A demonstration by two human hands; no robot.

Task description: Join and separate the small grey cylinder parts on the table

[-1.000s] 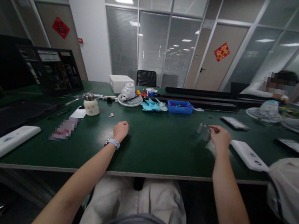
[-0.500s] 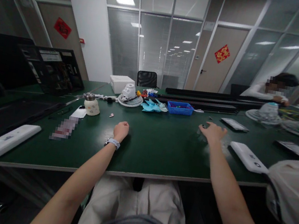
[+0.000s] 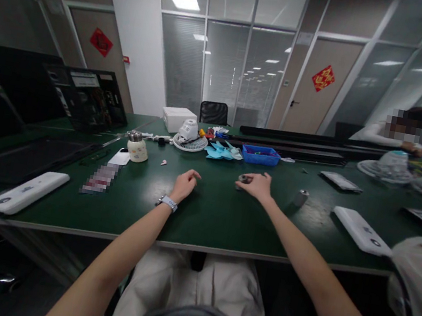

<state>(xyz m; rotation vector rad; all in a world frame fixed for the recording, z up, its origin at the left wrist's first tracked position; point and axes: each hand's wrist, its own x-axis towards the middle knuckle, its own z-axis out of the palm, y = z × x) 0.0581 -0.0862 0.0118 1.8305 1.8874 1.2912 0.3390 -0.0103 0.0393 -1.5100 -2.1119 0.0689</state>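
My right hand [image 3: 258, 186] pinches a small grey metal cylinder [image 3: 242, 180] between thumb and fingers, over the middle of the green table. Its exact kind is too small to make out. To the right, a second metal cylinder [image 3: 301, 197] of similar look stands upright on the tabletop. My left hand [image 3: 187, 184], with a watch on the wrist, is by the table surface to the left of the held cylinder. Its fingers are loosely bent and partly apart, and nothing shows in them.
A blue tray [image 3: 260, 159], light blue fan blades [image 3: 219, 151] and a white fan part [image 3: 189, 135] lie farther back. At left are a cream bottle [image 3: 137, 148] and a white device [image 3: 27, 192]; another white device [image 3: 361, 231] lies at right. Across the table sits a person [image 3: 408, 127].
My right hand has moved left from the table's right side, carrying a metal cylinder. The other cylinder is now plainly visible. My left hand's fingers have loosened from a closed shape.
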